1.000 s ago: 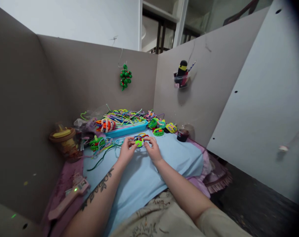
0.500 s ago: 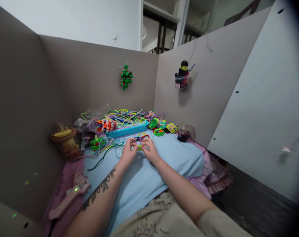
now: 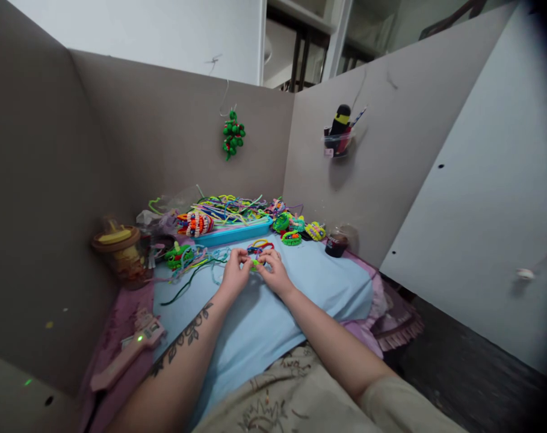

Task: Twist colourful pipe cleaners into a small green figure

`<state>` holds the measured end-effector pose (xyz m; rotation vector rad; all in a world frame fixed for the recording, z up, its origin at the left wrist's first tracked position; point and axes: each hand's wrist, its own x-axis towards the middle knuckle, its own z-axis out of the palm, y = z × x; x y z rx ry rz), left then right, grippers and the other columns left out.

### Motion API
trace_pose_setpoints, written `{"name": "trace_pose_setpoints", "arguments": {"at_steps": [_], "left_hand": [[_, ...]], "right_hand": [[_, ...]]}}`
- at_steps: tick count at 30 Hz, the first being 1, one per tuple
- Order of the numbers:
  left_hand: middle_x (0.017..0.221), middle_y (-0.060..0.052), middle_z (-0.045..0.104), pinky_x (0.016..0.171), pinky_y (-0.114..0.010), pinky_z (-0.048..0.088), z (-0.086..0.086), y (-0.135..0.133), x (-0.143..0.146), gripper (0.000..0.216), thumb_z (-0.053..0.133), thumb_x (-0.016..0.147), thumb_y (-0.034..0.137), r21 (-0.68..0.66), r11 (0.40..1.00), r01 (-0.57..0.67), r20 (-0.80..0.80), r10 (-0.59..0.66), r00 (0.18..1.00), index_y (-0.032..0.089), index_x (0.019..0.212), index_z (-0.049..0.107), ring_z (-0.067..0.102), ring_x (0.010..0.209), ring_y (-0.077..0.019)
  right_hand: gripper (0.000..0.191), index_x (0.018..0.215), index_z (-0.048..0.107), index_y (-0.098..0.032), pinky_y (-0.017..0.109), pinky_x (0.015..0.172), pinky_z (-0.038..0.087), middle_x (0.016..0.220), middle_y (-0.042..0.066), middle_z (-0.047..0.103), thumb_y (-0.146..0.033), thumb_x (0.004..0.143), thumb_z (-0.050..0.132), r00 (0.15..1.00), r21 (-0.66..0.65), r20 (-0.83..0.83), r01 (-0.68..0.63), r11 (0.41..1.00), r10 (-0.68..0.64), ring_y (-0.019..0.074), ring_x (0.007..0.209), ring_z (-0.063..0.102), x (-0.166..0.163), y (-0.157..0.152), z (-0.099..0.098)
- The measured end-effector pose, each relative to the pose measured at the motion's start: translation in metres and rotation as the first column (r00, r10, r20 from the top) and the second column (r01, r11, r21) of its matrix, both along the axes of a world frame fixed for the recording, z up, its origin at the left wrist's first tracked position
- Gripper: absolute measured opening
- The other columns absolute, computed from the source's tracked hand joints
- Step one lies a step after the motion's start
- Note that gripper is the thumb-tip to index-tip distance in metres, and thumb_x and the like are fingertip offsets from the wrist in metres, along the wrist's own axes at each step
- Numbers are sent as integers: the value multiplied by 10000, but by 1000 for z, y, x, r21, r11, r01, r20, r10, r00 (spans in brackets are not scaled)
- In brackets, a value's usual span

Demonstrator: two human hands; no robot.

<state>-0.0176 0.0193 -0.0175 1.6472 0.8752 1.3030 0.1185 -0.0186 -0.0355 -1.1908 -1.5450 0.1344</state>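
Left hand (image 3: 234, 275), right hand (image 3: 277, 275) — each grip clenched on the green pipe-cleaner piece (image 3: 255, 263); small firm fingertip twists seem best, low over the blue cloth (image 3: 264, 328).

Blue tray (image 3: 232, 233), green bead cluster (image 3: 233, 133) hanging above it, lidded cup (image 3: 118, 249) to its left, dark jar (image 3: 335, 244) to its right.
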Motion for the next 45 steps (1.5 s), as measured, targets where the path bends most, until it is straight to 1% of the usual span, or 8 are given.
{"name": "trace_pose_setpoints", "arguments": {"at_steps": [5,13,16,24,29,39,41,45], "left_hand": [[735,11,554,672,-257,416,0,-10,3,205,553,693,215,80,997,-20,-49,24,998,195,878,468,554,697,-134],[714,2,542,628,-277,388,5,-14,16,144,510,703,157,144,984,-105,-184,131,974,204,836,480,528,647,-155],[722,-7,542,642,-283,384,4,-16,17,120,500,719,153,194,978,-74,-236,120,964,205,826,483,520,659,-158],[731,0,520,634,-263,372,-10,-21,1,41,465,780,194,180,984,17,-248,28,968,204,820,467,502,667,-144],[727,-1,533,619,-256,363,-7,-18,0,39,471,787,205,171,982,81,-248,-37,968,204,827,474,500,660,-141],[779,-4,542,654,-259,383,7,-10,-8,73,462,791,198,227,953,200,-364,-108,925,196,864,466,504,708,-139],[765,3,536,654,-256,386,8,-9,-4,81,468,783,189,219,957,188,-363,-99,927,195,863,463,504,697,-133],[724,15,516,619,-243,382,1,-13,12,103,467,760,144,102,994,40,-276,-11,961,193,849,451,493,646,-120]], "right_hand": [[58,732,594,-216,352,888,356,938,48,539,-269,754,585,1000,11,-7,13,1000,-13,199,957,466,2,2,-3],[66,679,585,-211,368,879,363,903,44,540,-234,740,574,997,-8,-69,40,999,-40,199,937,472,6,9,-6],[58,680,590,-214,383,879,364,897,48,537,-227,735,577,996,-8,-75,39,999,-39,205,938,473,7,8,-7],[46,665,606,-218,414,899,350,966,51,547,-208,710,610,999,-46,38,9,999,-8,227,981,456,3,0,-2],[53,674,609,-216,421,900,348,947,52,550,-232,724,603,1000,-50,11,3,999,-3,228,979,467,4,-1,-3],[43,705,605,-216,399,900,358,954,52,545,-244,728,581,1000,-51,-21,8,999,-9,219,978,480,4,1,-5],[49,710,604,-217,397,900,358,950,53,543,-255,729,579,999,-50,-35,10,999,-11,218,975,481,6,2,-6],[80,702,594,-215,391,897,358,929,54,539,-276,742,561,996,-54,-93,7,998,-12,216,964,486,8,3,-6]]}}
